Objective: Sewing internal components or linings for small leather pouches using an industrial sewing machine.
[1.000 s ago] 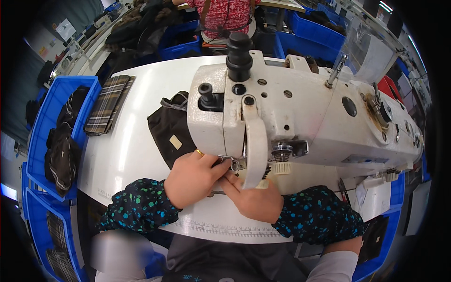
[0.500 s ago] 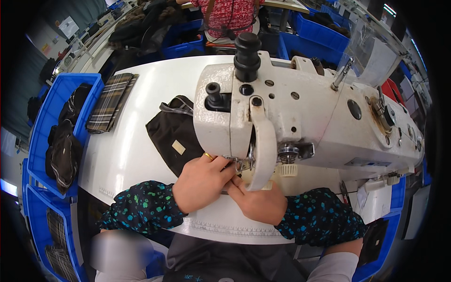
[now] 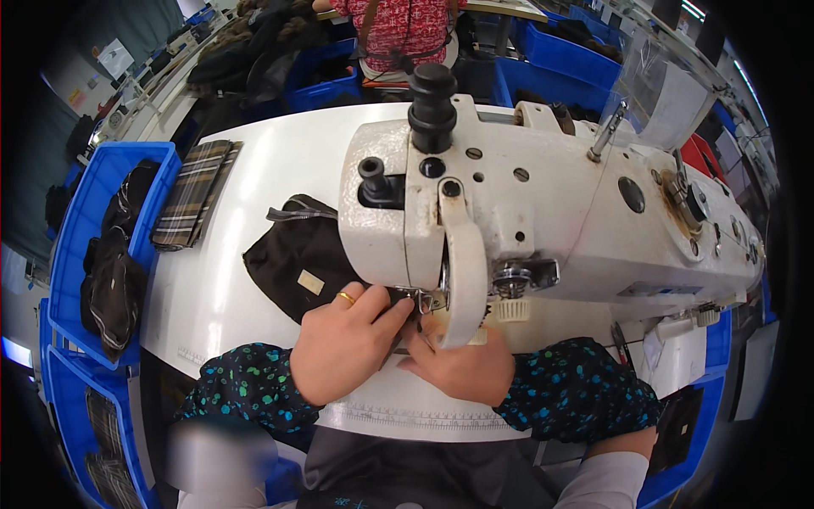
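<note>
Dark brown flat cloth piece w/ a grey striped edge (image 3: 288,254) lay just L of the white metal sewing machine (image 3: 543,195), its near end running in by the mach.'s presser foot. Small cream rectangular label (image 3: 310,282) sat on the cloth, L of the mach. head. L hand (image 3: 339,348), gold ring (image 3: 346,298) on one finger, was at the L front of the mach. head, fingers bent, tips down on the cloth's near end beside the foot; couldn't tell if pinching or just pressing. R hand (image 3: 462,365) was in front of the mach., fingers bent, tips close to the L's, partly hidden behind the mach.'s curved white lever (image 3: 465,280); its grip couldn't be told either. Both forearms wore black sleeves w/ green & blue spots (image 3: 254,386).

White smooth tabletop (image 3: 203,297) spread under the mach., w/ a printed ruler scale (image 3: 407,416) along its edge in front. Folded brown plaid cloth (image 3: 193,195) lay well L of the mach.; beyond it, a blue plastic bin (image 3: 68,254) held dark cloth items w/ light trim (image 3: 114,288). Dark slim tool (image 3: 621,343) lay nr the mach.'s R end, front side. Behind the mach. sat a person in a red-and-white patterned top (image 3: 407,30), nr more blue plastic bins (image 3: 568,76).
</note>
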Motion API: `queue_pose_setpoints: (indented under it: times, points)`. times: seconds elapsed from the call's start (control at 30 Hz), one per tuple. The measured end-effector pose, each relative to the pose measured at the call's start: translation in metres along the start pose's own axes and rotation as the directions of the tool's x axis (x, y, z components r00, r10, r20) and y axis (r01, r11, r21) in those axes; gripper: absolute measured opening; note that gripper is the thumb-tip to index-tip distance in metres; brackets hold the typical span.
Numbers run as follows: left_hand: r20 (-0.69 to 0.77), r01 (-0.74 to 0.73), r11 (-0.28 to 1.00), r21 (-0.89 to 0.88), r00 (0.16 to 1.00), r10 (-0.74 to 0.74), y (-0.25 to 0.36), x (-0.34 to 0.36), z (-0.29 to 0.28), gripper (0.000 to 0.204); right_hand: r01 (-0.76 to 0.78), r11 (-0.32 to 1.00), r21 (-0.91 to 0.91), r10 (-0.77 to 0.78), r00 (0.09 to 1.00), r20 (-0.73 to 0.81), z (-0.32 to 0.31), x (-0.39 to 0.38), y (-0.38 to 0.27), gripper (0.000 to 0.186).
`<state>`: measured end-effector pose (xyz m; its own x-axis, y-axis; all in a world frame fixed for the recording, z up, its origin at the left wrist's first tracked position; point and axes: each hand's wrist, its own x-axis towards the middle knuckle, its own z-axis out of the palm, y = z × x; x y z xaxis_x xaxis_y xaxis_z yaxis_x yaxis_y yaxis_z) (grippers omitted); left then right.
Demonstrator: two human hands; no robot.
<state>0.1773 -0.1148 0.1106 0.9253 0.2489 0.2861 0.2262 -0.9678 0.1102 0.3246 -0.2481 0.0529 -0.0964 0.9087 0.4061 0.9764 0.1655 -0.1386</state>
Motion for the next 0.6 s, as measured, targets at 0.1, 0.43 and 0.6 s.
queue_pose_setpoints:
  times: [0.1,0.43,0.6]
  points:
    - [0.106,0.000,0.985,-0.174,0.994,0.019,-0.007,-0.001,0.008,0.034,0.186,0.977,-0.107,-0.196,0.977,-0.086,-0.003,0.005,-0.005,0.023]
    - [0.139,-0.001,0.980,-0.198,0.990,0.029,-0.011,-0.011,0.023,0.034,0.350,0.890,-0.292,-0.385,0.920,-0.070,0.002,0.001,-0.016,0.030]
    - [0.058,-0.052,0.995,-0.085,0.997,0.057,-0.002,-0.014,0.028,0.033,0.326,0.916,-0.235,-0.351,0.934,-0.071,-0.001,-0.003,-0.017,0.030]
